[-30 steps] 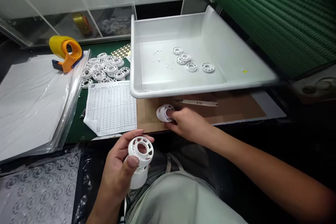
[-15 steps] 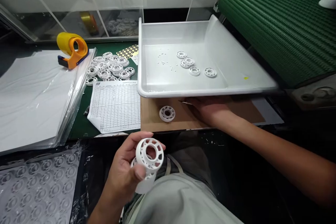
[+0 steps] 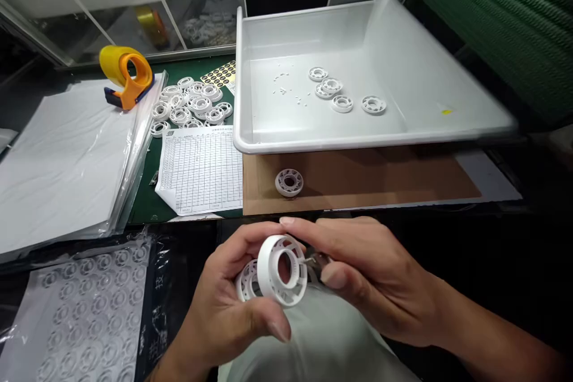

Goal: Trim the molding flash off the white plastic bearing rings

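Note:
White ring-shaped plastic parts (image 3: 270, 271) are held in my left hand (image 3: 228, 298), one in front of another, thumb below and fingers behind. My right hand (image 3: 376, 274) is closed around a small dark metal tool (image 3: 317, 261), whose tip meets the right side of the front ring. The tool's full shape is hidden by the fingers. Beyond my hands, a single white ring (image 3: 289, 183) lies on the brown cardboard (image 3: 380, 179). Several more rings (image 3: 342, 104) and small white scraps lie in the large white tray (image 3: 308, 145).
Left of the tray are a pile of white rings (image 3: 199, 104), a printed form (image 3: 203, 173), a sticker sheet (image 3: 220, 74) and an orange tape dispenser (image 3: 129, 80) on bagged sheets (image 3: 67, 155). A green ribbed belt (image 3: 501, 24) is at upper right.
My right hand has come from under the tray's front edge to the rings, with the tool in it. My left hand has moved slightly right, turning the rings. The camera view has shifted.

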The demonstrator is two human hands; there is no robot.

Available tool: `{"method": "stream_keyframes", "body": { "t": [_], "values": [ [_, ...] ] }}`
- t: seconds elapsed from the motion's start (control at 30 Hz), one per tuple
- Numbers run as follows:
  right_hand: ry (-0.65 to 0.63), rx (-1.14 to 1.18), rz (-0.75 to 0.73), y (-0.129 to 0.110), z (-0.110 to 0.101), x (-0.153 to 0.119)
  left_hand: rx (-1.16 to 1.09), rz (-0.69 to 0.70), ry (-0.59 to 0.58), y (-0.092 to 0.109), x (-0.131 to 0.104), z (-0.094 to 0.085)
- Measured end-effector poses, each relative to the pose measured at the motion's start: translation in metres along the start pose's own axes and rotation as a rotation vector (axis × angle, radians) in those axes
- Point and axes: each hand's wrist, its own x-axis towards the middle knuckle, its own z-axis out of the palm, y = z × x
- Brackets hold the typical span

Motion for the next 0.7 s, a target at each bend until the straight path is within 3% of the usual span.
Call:
{"method": "stream_keyframes", "body": {
  "t": [0.23,0.7],
  "values": [
    [0.004,-0.159,0.027,0.0,0.009,-0.006,0.061,-0.025,0.071,0.01,0.0,0.008],
    [0.056,-0.235,0.058,0.001,0.017,-0.012,0.176,-0.014,0.061,0.011,0.0,0.007]
  ]
}}
